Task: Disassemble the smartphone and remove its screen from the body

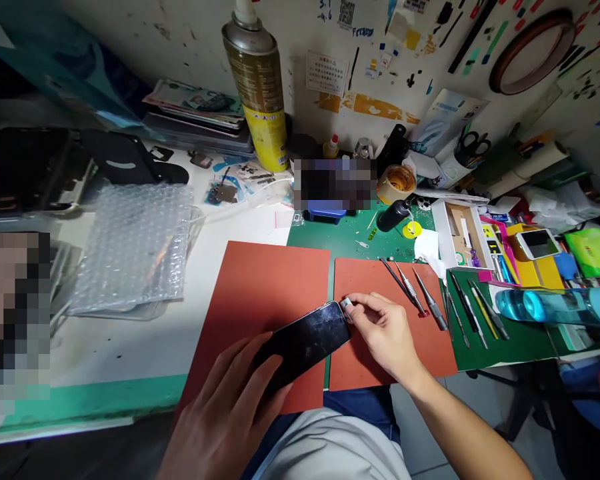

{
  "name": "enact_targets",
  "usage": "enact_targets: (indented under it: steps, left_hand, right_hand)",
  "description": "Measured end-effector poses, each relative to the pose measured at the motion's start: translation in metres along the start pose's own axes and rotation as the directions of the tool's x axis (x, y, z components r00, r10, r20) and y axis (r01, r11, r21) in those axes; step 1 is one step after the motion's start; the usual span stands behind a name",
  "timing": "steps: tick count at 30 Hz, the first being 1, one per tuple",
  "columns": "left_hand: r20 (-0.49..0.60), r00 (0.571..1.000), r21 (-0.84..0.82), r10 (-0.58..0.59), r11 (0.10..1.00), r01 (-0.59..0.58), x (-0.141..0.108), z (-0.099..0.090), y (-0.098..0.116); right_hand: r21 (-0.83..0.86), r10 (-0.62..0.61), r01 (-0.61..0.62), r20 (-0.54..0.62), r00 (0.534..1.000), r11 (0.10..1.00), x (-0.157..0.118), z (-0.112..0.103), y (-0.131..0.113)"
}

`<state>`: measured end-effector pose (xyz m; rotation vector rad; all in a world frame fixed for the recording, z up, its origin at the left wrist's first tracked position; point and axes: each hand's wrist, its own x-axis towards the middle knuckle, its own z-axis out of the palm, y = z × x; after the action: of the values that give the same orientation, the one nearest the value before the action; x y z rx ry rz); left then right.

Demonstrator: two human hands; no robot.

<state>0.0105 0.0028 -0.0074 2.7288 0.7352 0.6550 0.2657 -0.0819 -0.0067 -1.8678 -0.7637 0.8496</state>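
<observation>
My left hand [230, 393] is wrapped over the lower end of a black smartphone [310, 340], whose dark glossy screen faces up. The phone lies at a slant above the left reddish-brown mat [265, 287], its far end reaching over the gap between the mats. At that end, my right hand [387, 333] pinches a small silvery-white piece [347, 303] between thumb and index finger. The piece sits right at the phone's edge; whether it touches or enters the phone I cannot tell. Under my right hand is the right reddish-brown mat [390, 370].
Tweezers [430, 300] and several slim tools lie to the right, near a blue water bottle [560, 305]. Bubble wrap [135, 247] lies left. Behind stand a spray can [263, 93], a black bottle [394, 216] and a white box [463, 233].
</observation>
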Motion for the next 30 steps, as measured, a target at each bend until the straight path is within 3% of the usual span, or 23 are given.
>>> enact_targets:
  steps: [16, 22, 30]
  left_hand:
    - [-0.047, 0.999, 0.032, 0.023, 0.999, -0.022, -0.004, 0.004, 0.001]
    - [-0.038, 0.999, 0.008, 0.000, 1.000, 0.001, -0.002, 0.003, -0.001]
    - [-0.009, 1.000, 0.011, -0.008, 1.000, 0.008, 0.000, 0.002, -0.001]
  right_hand:
    - [-0.162, -0.110, 0.108, 0.002, 0.994, 0.981, 0.000, 0.003, -0.007]
    - [-0.242, -0.118, 0.127, 0.052, 0.992, 0.962, 0.008, -0.003, -0.016]
    - [-0.409, -0.209, 0.222, 0.075, 0.975, 0.885, 0.007, 0.000, -0.023]
